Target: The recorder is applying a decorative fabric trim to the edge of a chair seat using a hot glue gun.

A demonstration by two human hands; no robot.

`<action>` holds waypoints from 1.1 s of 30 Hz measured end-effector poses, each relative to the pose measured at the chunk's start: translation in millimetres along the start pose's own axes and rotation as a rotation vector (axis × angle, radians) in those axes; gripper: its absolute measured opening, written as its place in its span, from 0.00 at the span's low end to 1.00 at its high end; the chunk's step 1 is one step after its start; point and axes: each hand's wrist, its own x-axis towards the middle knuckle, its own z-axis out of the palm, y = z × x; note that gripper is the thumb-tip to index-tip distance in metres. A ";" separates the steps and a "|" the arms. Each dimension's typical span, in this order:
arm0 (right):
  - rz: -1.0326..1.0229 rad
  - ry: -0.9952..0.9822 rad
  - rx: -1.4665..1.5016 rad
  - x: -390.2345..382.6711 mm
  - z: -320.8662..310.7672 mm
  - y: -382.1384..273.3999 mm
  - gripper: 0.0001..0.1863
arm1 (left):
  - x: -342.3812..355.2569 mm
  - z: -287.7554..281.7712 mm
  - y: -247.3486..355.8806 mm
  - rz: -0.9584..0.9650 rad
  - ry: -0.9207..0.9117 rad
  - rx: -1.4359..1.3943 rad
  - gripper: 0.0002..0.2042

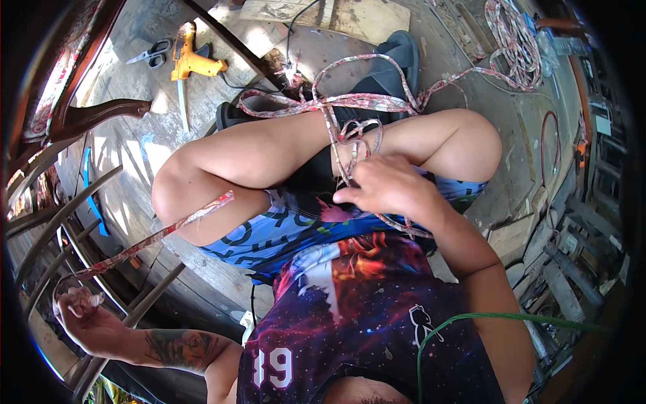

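Note:
My left hand [84,313] is raised out at the lower left, closed on one end of a patterned fabric strip [145,242] that runs taut from it toward my knees. My right hand [383,185] rests between my bent legs, its fingers pinching the same strip where it is wound and knotted [350,131] around a dark upright piece. More of the strip loops across my dark shoes [397,64] and trails to a pile of strip [515,40] at the upper right.
A yellow glue gun [192,64] and scissors [153,54] lie on the worn wooden floor at the upper left. A wooden chair frame [81,114] stands at the left. A green cord [471,320] hangs by my chest. Scrap wood [558,269] is stacked at the right.

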 end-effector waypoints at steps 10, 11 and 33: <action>-0.020 0.105 0.042 -12.1 18.0 15.6 0.22 | -64.0 213.5 -45.5 0.151 -0.856 0.469 0.15; -0.048 0.207 0.059 -10.2 10.4 23.0 0.20 | -71.9 239.6 -47.0 0.192 -0.985 0.474 0.13; 0.160 0.665 0.304 31.6 -157.3 171.1 0.14 | -142.7 329.0 -83.8 0.733 -1.774 0.500 0.19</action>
